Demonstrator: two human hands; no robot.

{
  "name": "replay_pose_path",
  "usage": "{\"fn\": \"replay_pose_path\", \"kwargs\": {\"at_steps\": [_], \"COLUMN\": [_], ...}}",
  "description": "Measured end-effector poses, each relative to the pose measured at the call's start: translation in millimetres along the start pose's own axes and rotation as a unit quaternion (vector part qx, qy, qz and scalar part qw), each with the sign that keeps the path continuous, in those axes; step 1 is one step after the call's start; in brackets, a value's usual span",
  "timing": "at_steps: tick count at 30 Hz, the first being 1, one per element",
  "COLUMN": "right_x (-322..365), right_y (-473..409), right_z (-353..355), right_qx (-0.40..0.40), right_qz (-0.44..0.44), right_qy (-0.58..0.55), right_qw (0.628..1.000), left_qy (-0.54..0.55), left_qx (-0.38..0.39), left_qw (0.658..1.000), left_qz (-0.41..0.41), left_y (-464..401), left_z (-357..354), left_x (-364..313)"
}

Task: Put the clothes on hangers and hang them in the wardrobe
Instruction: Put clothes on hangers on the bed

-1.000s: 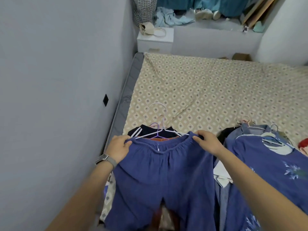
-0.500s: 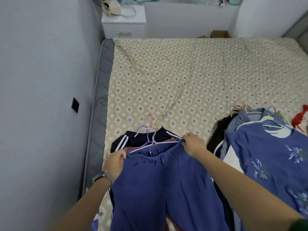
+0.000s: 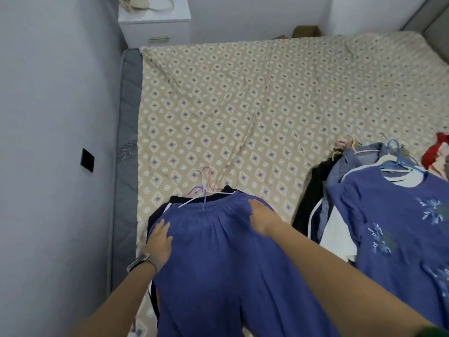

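Blue trousers (image 3: 218, 259) lie flat on the bed (image 3: 243, 105), waistband away from me, on top of a dark garment with white stripes (image 3: 170, 201). Several hanger hooks (image 3: 202, 183), white, purple and pink, stick out beyond the waistband. My left hand (image 3: 159, 240) rests flat with straight fingers on the trousers' left side. My right hand (image 3: 261, 217) lies flat near the right end of the waistband. Neither hand grips anything.
To the right a pile of hung clothes lies on the bed: a blue flowered top (image 3: 398, 227), a denim piece (image 3: 345, 161), a black garment (image 3: 313, 190) and something red (image 3: 437, 152). A grey wall (image 3: 53, 142) runs along the left. A white nightstand (image 3: 155, 23) stands beyond the bed.
Both hands let go of the waistband and now lie flat on the trousers, which have come down onto the pile. The camera has tilted down and forward.
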State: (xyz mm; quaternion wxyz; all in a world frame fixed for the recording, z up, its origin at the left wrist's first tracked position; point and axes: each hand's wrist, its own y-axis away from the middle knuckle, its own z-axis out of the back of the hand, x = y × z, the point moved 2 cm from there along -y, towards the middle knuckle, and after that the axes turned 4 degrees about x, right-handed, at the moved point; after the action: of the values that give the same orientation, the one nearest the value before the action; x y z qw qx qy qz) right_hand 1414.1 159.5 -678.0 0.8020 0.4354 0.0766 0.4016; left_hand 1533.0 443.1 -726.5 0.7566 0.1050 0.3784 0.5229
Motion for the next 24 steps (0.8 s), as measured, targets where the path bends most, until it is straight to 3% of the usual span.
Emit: {"fn": "replay_pose_path", "kwargs": {"at_steps": [6,12,24], "right_x": [-31.1,-78.8,-271.2], "right_y": [25.0,79.9,265.7], "right_z": [-25.8,-14.6,0.7], "right_qx": [0.034,-0.002,-0.088], "right_qz": [0.016,0.026,-0.033], "right_qy": [0.082,0.059,-0.002], "right_qw": [0.996,0.998,0.996], "left_qy": [0.011,-0.047,-0.158], "left_qx": [0.048,0.08,0.087], "left_qw": [0.999,0.995,0.965], "left_qz": [0.014,-0.043,-0.19], "left_y": [44.5,94.3,220.7], "left_z": [-25.3,-34.6,-108.7], "left_x": [-13.4,-57.5,-250.7]}}
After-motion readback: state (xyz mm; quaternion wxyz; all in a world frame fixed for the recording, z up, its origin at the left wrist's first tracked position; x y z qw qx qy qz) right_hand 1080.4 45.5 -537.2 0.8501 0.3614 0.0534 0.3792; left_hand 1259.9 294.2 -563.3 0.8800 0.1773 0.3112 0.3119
